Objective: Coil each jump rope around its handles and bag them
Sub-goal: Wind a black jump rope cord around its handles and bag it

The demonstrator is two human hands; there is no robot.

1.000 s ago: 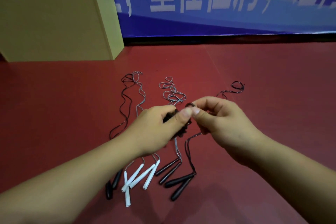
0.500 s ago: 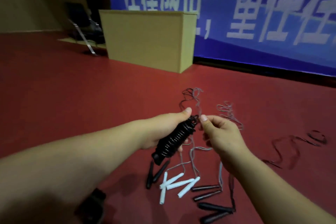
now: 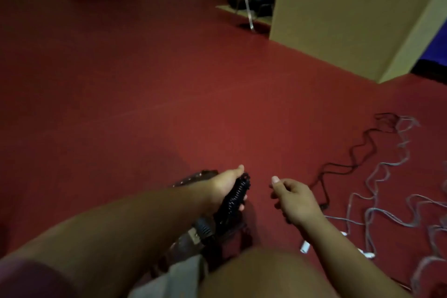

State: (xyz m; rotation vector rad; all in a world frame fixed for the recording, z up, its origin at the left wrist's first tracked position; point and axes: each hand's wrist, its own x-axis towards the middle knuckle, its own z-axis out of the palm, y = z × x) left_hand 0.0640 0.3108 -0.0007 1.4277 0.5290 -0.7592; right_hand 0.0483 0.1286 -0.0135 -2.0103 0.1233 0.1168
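My left hand (image 3: pixel 226 185) grips a black jump rope (image 3: pixel 233 198) whose cord is wound in tight coils around its handles. It hangs above a dark bag (image 3: pixel 193 242) on the red floor by my knee. My right hand (image 3: pixel 294 197) floats free a little to the right, fingers loosely curled and holding nothing. Uncoiled ropes lie on the floor at the right: a black rope (image 3: pixel 350 159) and grey ropes (image 3: pixel 387 189) with white handle ends (image 3: pixel 305 247).
A large cardboard box (image 3: pixel 346 14) stands at the back right. A chair with metal legs (image 3: pixel 249 5) is behind it to the left. Red floor (image 3: pixel 121 104) stretches out to the left and ahead. My bare knee (image 3: pixel 261 273) fills the bottom middle.
My view has swung to the left. My right hand has let go of the coiled rope and moved away from it. My left hand has carried the coiled rope leftward over the bag.
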